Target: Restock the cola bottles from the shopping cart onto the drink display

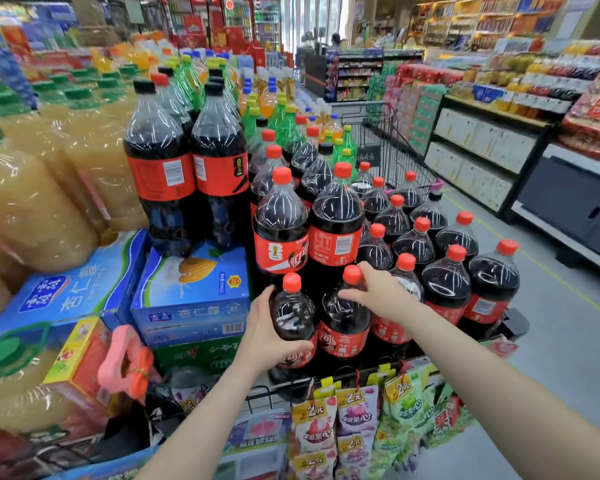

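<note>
Two red-capped cola bottles stand side by side at the near end of a block of several cola bottles. My left hand [265, 336] is wrapped around the body of the left bottle [293, 317]. My right hand [374, 289] grips the neck of the right bottle [343, 318], just under its red cap. Behind them two more cola bottles [281, 230] stand higher, with further rows [444, 282] running back toward the shopping cart [385, 143], whose wire end shows at the far end. Two black-capped cola bottles [187, 161] stand on blue cartons at the left.
Blue drink cartons [191, 292] lie left of the bottles, with wrapped packs of yellow juice [32, 202] beyond. Snack bags [357, 420] hang on a black rack below my hands. Green soda bottles [281, 123] stand farther back. A grey aisle floor [561, 306] and shelving [482, 147] run along the right.
</note>
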The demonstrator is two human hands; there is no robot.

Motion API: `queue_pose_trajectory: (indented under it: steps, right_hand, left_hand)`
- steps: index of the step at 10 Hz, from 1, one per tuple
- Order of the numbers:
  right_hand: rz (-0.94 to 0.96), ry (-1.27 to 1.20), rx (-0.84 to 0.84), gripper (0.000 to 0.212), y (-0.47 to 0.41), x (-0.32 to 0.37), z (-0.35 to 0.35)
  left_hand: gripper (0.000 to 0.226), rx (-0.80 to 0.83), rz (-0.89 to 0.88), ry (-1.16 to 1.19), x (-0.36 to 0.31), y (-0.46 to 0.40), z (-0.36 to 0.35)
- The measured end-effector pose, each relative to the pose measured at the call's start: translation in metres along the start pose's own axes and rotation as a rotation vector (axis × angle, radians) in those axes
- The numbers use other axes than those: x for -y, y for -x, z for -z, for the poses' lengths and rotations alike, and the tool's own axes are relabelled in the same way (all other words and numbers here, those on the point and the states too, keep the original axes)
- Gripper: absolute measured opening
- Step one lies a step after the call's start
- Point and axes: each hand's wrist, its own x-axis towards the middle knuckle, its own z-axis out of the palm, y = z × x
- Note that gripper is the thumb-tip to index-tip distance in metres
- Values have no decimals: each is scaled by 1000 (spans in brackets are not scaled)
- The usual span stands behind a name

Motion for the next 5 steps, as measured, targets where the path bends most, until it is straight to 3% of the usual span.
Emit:
queue_pose_trajectory:
  steps: [1,2,3,5]
  right_hand:
    - [38,-44,-19,48,8,-10,11]
    - [49,-53,-20,52,16,-16,21]
    - [34,-43,37,47,21,-23,32]
    - [-51,8,143,46,42,-45,63]
  left_hand:
    - [114,-203,-165,-54,-24,2,5]
    - [91,-346,-419,-167,-59,-7,8]
    - [68,-310,-600,-255,-91,-22,5]
    - [47,-41,-737,-306,-131,-40,-21]
